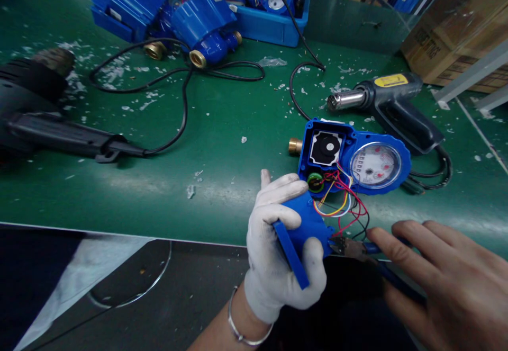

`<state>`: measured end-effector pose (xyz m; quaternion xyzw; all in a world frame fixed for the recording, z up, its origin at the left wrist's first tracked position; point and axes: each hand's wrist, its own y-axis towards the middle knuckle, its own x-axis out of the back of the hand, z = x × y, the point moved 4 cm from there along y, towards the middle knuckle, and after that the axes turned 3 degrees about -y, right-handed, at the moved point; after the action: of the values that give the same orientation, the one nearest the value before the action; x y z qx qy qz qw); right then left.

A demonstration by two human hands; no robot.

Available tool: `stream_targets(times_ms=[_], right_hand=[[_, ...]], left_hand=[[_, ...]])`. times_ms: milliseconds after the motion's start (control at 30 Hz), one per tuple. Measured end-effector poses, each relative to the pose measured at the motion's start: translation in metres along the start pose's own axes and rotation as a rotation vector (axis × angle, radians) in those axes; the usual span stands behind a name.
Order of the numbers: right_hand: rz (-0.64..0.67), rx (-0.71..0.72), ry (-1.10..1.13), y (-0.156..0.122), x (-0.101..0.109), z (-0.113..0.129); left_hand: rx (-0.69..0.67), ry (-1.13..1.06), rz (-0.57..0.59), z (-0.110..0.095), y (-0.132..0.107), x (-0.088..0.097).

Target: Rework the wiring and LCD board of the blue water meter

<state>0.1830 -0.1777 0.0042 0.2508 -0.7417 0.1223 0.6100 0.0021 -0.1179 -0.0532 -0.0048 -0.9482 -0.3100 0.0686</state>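
Note:
My left hand (280, 250), in a white glove, is closed on a blue plastic cover (304, 213) tilted over the table's front edge. Red, black, yellow and white wires (351, 197) run between this cover and an opened blue water meter (349, 158), which lies on the table with its round dial up. A black square part and a green-sleeved cylinder show inside its housing. My bare right hand (444, 271) is wrapped round blue-handled cutting pliers (363, 248). Their jaws touch the cover's right edge, beside the wires. Part of the handles is hidden by my fingers.
A heat gun (389, 102) lies behind the meter, and a larger black one (35, 102) is at left. Blue meters (202, 28) and a blue bin (270, 28) stand at the back. Cables and plastic scraps lie across the green table (230, 181). A carton (456, 28) is at right.

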Motion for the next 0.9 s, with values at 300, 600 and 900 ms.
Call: stream_targets(times_ms=[300,600,900], right_hand=[[0.018,-0.038,0.127,0.003,-0.002,-0.003],[0.072,-0.084,0.349,0.011,-0.001,-0.011],[0.052,-0.122,0.317,0.002,-0.005,-0.008]], left_hand=[[-0.030,-0.003,-0.004,0.000,0.000,0.000],[-0.032,0.007,-0.008,0.001,-0.001,-0.001],[-0.005,0.006,0.006,0.002,-0.002,-0.002]])
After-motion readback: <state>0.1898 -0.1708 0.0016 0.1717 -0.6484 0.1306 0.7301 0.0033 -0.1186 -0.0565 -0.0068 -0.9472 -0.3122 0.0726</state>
